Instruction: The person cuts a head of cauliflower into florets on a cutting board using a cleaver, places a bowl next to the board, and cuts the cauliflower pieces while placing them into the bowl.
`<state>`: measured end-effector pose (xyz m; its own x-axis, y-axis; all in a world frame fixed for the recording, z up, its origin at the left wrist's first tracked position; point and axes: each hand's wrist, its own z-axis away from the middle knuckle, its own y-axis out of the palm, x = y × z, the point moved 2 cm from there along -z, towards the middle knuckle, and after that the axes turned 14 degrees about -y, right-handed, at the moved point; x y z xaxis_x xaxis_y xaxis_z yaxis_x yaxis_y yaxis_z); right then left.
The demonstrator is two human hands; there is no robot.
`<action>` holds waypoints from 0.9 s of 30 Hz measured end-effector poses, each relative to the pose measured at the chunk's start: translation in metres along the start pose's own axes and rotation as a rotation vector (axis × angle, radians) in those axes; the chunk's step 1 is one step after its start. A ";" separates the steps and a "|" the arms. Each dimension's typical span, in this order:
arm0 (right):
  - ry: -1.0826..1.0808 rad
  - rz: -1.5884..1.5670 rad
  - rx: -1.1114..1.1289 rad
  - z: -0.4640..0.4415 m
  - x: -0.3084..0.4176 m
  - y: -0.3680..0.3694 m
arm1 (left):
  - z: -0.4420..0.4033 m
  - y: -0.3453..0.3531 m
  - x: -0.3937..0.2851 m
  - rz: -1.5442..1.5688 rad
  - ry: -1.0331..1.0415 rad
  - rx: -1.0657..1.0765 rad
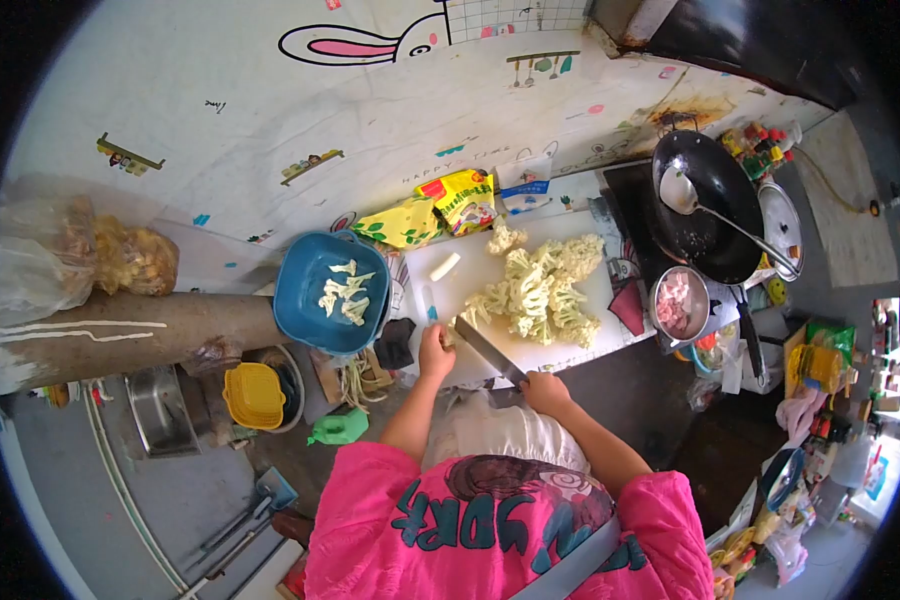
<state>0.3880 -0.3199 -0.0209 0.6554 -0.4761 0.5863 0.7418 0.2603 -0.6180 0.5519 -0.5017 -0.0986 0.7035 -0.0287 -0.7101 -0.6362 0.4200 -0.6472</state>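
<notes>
My right hand [545, 392] is wrapped round the handle of a kitchen knife [490, 351], its blade slanting up and left over the white board [420, 270]. The blade's tip is close to my left hand [434, 352], which is closed at the board's front edge on a small pale cauliflower piece, mostly hidden by the fingers. To the right of the blade lies a large heap of cauliflower [545, 290]. A pale stalk piece [445, 266] rests at the back left. Several cut florets [345, 292] lie in the blue basin [288, 300] left of the board.
Yellow packets [460, 200] lean against the wall behind the board. A wok [715, 240] with a metal spatula [682, 190] in it sits on the stove at right. A bowl of cut raw meat [676, 300] stands before it. Below left is a yellow basket [254, 395].
</notes>
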 end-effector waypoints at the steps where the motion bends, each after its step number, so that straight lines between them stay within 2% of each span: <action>1: -0.006 -0.011 -0.004 -0.001 -0.002 0.002 | 0.003 -0.001 0.000 -0.004 0.000 0.001; 5: -0.013 -0.184 -0.073 0.005 -0.008 0.000 | 0.008 -0.001 0.005 0.040 0.021 -0.015; 8: 0.035 -0.173 -0.127 0.013 -0.007 -0.006 | 0.011 -0.003 0.007 0.191 0.006 0.026; 11: -0.003 -0.131 -0.128 0.018 -0.012 -0.010 | 0.011 -0.008 0.008 0.233 0.037 0.019; 14: -0.018 -0.204 -0.179 0.032 -0.005 -0.018 | 0.014 -0.018 -0.010 0.120 0.161 -0.017; 20: -0.016 -0.186 -0.280 0.040 -0.003 -0.025 | 0.013 -0.008 -0.012 0.017 0.193 0.023; 27: -0.073 -0.136 -0.264 0.040 0.000 -0.020 | 0.016 -0.008 -0.012 0.072 0.174 -0.032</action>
<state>0.3787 -0.2913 0.0125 0.5679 -0.4277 0.7032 0.7674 -0.0337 -0.6402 0.5534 -0.4902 -0.0810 0.5923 -0.1575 -0.7902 -0.6945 0.3974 -0.5998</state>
